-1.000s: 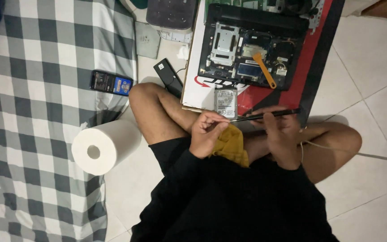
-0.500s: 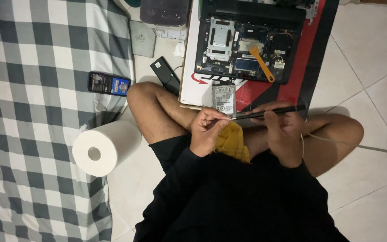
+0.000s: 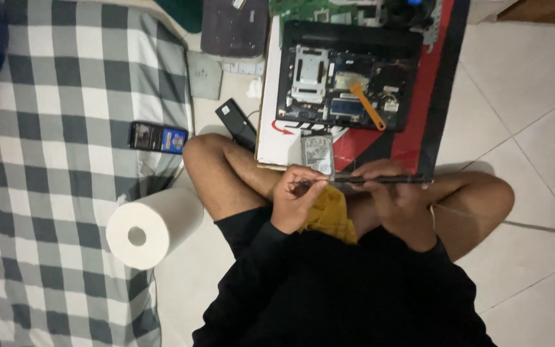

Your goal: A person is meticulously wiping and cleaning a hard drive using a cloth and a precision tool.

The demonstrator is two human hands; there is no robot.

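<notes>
I sit cross-legged on the floor. My left hand (image 3: 298, 196) is closed on a small thin tool, its tip toward a long flat black panel (image 3: 383, 179) that my right hand (image 3: 398, 196) grips edge-on over my lap. A yellow cloth (image 3: 330, 215) lies on my lap under both hands. Just beyond them a silver hard drive (image 3: 318, 154) rests on a red, white and black cardboard box (image 3: 422, 122). On the box lies an opened black laptop base (image 3: 348, 77) with an orange pry tool (image 3: 367, 106) on it.
A roll of white paper towel (image 3: 152, 226) lies by my left knee. A checked grey-and-white blanket (image 3: 46, 193) covers the left side, with a small dark packet (image 3: 157, 137) on it. A black rectangular part (image 3: 236, 122) and a dark flat cover (image 3: 234, 27) lie beyond. White tiles (image 3: 528, 96) spread right.
The view has shifted slightly, so everything sits a little lower and nearer. Both hands stay together on the black panel over the lap.
</notes>
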